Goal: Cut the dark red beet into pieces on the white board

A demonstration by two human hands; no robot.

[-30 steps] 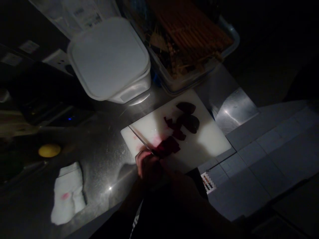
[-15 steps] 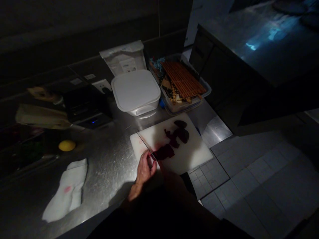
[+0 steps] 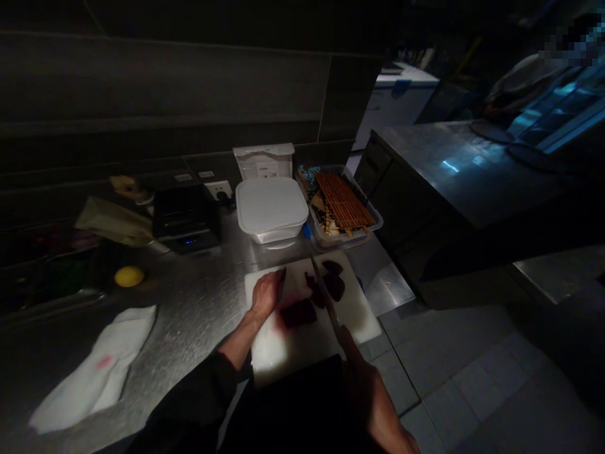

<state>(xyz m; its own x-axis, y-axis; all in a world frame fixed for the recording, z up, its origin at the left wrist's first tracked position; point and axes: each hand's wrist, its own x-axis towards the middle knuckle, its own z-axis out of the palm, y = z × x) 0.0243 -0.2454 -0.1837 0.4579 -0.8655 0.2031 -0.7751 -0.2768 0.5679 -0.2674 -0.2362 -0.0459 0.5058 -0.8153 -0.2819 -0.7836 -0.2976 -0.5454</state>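
Observation:
My right hand [image 3: 354,356] is closed round the handle of a long kitchen knife [image 3: 329,304]. The blade points away from me over the white cutting board [image 3: 363,318], beside dark red scraps [image 3: 316,294]. At the board's left side my left hand [image 3: 267,294] has its fingers together, with a small dark piece [image 3: 282,275] showing at the fingertips. Between the hands lies a dark red block that looks like beetroot [image 3: 299,313], in a red stain. Rounded dark offcuts [image 3: 334,287] rest right of the blade.
Behind the board stand a lidded white tub [image 3: 271,205] and a clear bin [image 3: 375,221] holding a slatted bamboo mat [image 3: 345,202]. To the left are a lemon [image 3: 129,276], a stained white cloth [image 3: 101,366] and a dark device [image 3: 186,217]. A person [image 3: 524,79] is at the far right.
The knife has moved from the block's left end to the right, among the scraps. My left hand has moved away from the blade to the upper left. The camera view has tilted up.

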